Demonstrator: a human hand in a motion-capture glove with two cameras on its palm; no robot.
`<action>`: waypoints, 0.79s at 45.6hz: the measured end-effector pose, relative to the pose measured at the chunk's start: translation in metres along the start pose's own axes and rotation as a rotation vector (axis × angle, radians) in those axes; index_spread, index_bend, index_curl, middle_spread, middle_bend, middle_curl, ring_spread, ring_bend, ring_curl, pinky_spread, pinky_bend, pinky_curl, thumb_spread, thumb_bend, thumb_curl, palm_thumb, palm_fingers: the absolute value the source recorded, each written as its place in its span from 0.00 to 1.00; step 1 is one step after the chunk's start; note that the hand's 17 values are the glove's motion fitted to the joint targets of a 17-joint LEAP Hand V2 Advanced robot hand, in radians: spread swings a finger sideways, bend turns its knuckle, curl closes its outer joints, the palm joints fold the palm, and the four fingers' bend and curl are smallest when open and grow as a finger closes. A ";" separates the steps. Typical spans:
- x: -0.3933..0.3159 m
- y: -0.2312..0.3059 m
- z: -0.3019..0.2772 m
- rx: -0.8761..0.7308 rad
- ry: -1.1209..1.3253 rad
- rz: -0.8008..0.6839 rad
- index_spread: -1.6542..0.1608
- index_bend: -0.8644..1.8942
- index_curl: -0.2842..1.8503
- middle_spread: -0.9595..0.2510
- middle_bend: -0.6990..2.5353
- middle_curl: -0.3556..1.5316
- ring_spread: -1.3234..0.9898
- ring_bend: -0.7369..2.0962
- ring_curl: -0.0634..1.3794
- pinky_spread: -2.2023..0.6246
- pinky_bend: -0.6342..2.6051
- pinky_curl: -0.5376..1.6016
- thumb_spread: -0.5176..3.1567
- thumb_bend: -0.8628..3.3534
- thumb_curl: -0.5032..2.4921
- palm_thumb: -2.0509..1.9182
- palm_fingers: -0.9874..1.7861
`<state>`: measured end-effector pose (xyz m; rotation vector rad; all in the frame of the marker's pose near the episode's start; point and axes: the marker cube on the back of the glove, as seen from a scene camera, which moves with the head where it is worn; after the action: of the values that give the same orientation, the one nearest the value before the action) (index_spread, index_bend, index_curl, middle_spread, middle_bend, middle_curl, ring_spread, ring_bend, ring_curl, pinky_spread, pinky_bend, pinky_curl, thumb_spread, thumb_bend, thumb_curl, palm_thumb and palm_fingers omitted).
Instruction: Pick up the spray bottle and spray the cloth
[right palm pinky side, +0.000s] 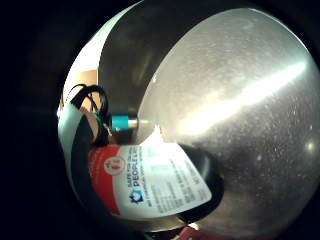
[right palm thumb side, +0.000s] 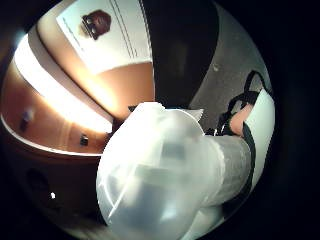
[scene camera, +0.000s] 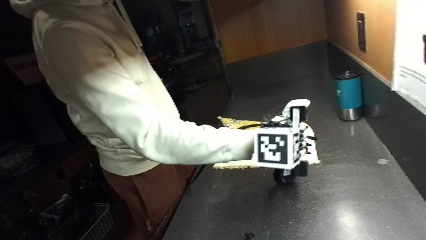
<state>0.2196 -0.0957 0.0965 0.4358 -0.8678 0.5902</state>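
Note:
In the outside view my gloved right hand (scene camera: 306, 141) grips a spray bottle (scene camera: 293, 172) upright, a little above the dark counter (scene camera: 346, 200). Its white spray head (scene camera: 297, 106) sticks up above the hand and its dark base hangs below. A yellow cloth (scene camera: 234, 122) lies flat on the counter behind and under the bottle, near the counter's front edge. The little finger side palm view shows the bottle's red and white label (right palm pinky side: 150, 185) close to the palm. The translucent white spray head (right palm thumb side: 160, 170) fills the thumb side palm view.
A teal tumbler (scene camera: 348, 95) stands at the back by the wall, also seen small (right palm pinky side: 122, 121) beyond the bottle. A darker cup (scene camera: 373, 102) stands next to it. A paper sheet (right palm thumb side: 107, 30) hangs on the wooden wall. The person stands at the counter's left edge.

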 end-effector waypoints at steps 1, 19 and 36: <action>-0.004 0.004 0.005 -0.064 0.044 -0.019 0.81 0.42 0.34 0.70 0.36 0.43 0.50 0.44 0.32 0.71 0.29 0.42 0.26 0.20 0.36 0.76 0.86; -0.099 0.028 0.044 -0.523 0.691 -0.095 0.82 0.45 0.36 0.69 0.37 0.43 0.49 0.45 0.33 0.70 0.30 0.43 0.21 0.20 0.39 0.76 0.86; -0.146 0.082 0.095 -0.559 1.217 -0.117 0.81 0.46 0.37 0.69 0.37 0.44 0.49 0.45 0.34 0.70 0.30 0.43 0.20 0.20 0.40 0.75 0.86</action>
<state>0.0385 -0.1322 0.0427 -0.3894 0.1873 0.3703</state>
